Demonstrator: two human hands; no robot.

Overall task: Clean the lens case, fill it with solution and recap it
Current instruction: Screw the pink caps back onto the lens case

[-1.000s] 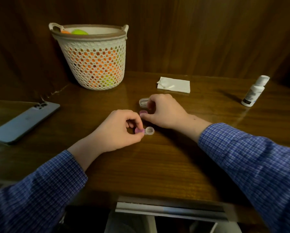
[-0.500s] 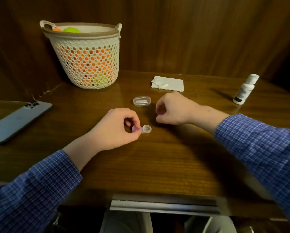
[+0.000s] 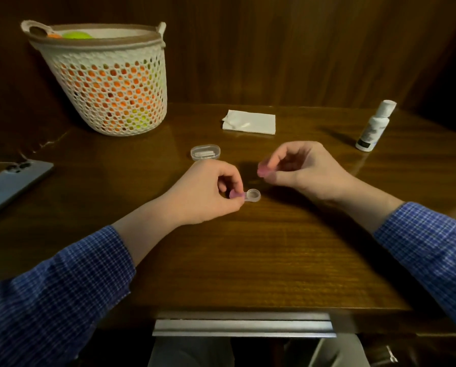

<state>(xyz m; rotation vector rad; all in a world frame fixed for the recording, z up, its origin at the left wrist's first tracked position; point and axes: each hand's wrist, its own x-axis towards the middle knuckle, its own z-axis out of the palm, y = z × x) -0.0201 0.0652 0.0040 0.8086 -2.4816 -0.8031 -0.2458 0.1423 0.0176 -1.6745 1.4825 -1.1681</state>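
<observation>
Pinching the capped pink end, the left grip point(image 3: 208, 193) steadies the lens case point(image 3: 248, 195) on the bench point(image 3: 248, 260), its clear well open (light, slippery plastic, best held by its rim), while the right grip point(image 3: 298, 168) beyond pinches a pink cap point(image 3: 261, 171).

On my brown wooden tabletop point(image 3: 248, 260) I count: one clear plastic lens case point(image 3: 250, 195), two pink round caps point(image 3: 261, 171), one clear oval plastic box point(image 3: 205, 152), one white solution bottle point(image 3: 374, 127), one white folded tissue point(image 3: 249, 122), one white perforated basket point(image 3: 107, 83), one grey phone point(image 3: 7, 185).
</observation>
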